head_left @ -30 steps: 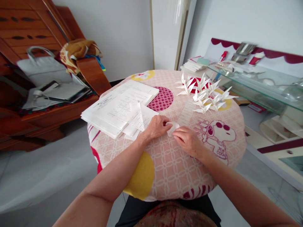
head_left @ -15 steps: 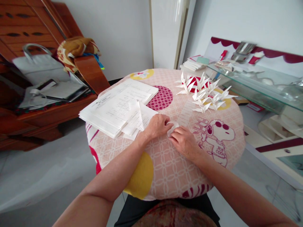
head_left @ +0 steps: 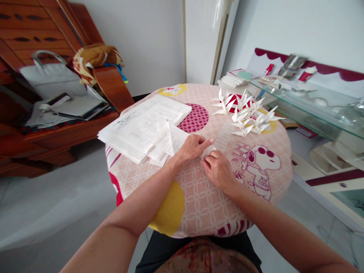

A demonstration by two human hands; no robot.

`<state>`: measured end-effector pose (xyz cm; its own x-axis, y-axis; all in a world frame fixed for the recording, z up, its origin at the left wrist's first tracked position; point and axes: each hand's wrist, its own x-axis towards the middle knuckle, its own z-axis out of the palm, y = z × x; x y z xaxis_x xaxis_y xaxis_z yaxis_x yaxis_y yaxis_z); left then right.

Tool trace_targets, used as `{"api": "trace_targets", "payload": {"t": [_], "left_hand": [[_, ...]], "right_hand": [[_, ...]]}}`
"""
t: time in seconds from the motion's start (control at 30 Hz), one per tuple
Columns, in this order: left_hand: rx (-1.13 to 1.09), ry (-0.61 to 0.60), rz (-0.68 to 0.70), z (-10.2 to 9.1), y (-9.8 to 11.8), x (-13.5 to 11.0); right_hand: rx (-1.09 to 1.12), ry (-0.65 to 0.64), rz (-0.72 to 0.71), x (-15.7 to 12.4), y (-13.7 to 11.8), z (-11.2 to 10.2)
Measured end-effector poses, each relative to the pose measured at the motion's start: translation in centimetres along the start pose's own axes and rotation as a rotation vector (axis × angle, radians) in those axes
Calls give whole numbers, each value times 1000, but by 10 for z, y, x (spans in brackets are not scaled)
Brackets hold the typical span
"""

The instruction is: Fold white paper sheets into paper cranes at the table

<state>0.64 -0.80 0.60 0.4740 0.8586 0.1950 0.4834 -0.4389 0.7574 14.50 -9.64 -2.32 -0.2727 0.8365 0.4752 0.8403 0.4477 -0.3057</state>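
A small piece of folded white paper lies between my hands at the middle of the table. My left hand is closed at its left edge, with the thumb stretched over the top of the paper. From the lower right, my right hand pinches the paper with curled fingers. Much of the paper is hidden by the fingers, so its exact folds cannot be made out. Several white folded paper cranes stand in a cluster at the back right.
On the left lies a stack of printed sheets, with a folded triangular sheet on it. A patterned cloth covers the round table. To the right is a glass shelf with cups; at the left, a wooden bench holds a grey bag.
My left thumb has straightened and moved up and right over the paper. My right fingers have curled in closer. The view has shifted slightly.
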Motion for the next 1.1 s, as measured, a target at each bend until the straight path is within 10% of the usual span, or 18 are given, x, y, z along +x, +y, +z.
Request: {"api": "trace_targets", "payload": {"t": [0.2, 1.1], "left_hand": [[-257, -129, 47, -9, -17, -6], [-35, -131, 178, -2, -28, -4]], "right_hand": [[67, 8, 62, 0, -3, -2], [111, 57, 151, -2, -4, -1]]}}
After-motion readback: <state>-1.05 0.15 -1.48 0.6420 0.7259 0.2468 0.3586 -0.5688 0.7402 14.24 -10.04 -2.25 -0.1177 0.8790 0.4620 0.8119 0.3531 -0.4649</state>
